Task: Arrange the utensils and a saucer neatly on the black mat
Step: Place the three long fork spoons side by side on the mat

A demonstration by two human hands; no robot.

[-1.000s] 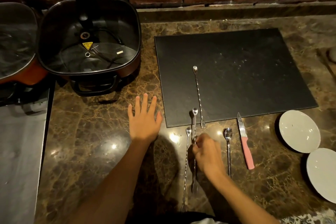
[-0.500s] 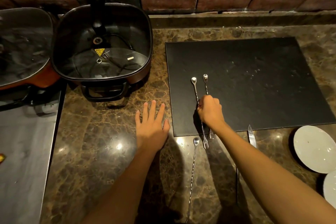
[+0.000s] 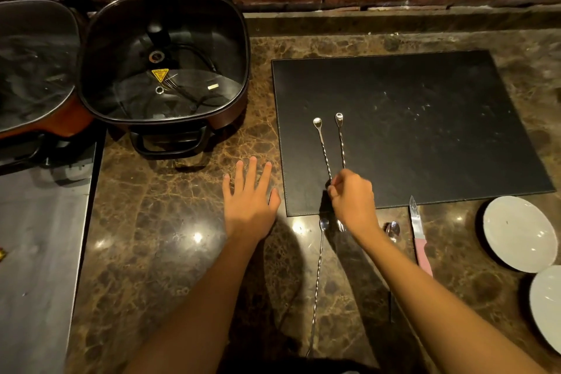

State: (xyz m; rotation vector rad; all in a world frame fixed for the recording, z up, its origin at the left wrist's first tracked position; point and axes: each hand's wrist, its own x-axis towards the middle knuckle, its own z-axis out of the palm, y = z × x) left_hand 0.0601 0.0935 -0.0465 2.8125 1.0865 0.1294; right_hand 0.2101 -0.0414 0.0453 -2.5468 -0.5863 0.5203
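Observation:
Two long twisted-handle bar spoons lie side by side on the left part of the black mat (image 3: 425, 118), the left spoon (image 3: 322, 146) and the right spoon (image 3: 340, 140). My right hand (image 3: 353, 199) is closed over their lower ends at the mat's front edge, fingers pinching the left spoon's stem. My left hand (image 3: 249, 197) rests flat and open on the counter left of the mat. A third long spoon (image 3: 318, 276) lies on the counter below the mat. A short spoon (image 3: 392, 229), partly hidden by my arm, and a pink-handled knife (image 3: 418, 237) lie to the right.
Two white saucers (image 3: 519, 232) (image 3: 546, 304) sit at the right on the brown marble counter. A square electric pot with a glass lid (image 3: 164, 64) and another lidded pan (image 3: 33, 64) stand at the back left. A brick wall runs behind.
My right hand carried one long spoon from the counter onto the mat and set it left of the spoon lying there. The left hand stayed flat. The camera shifted closer.

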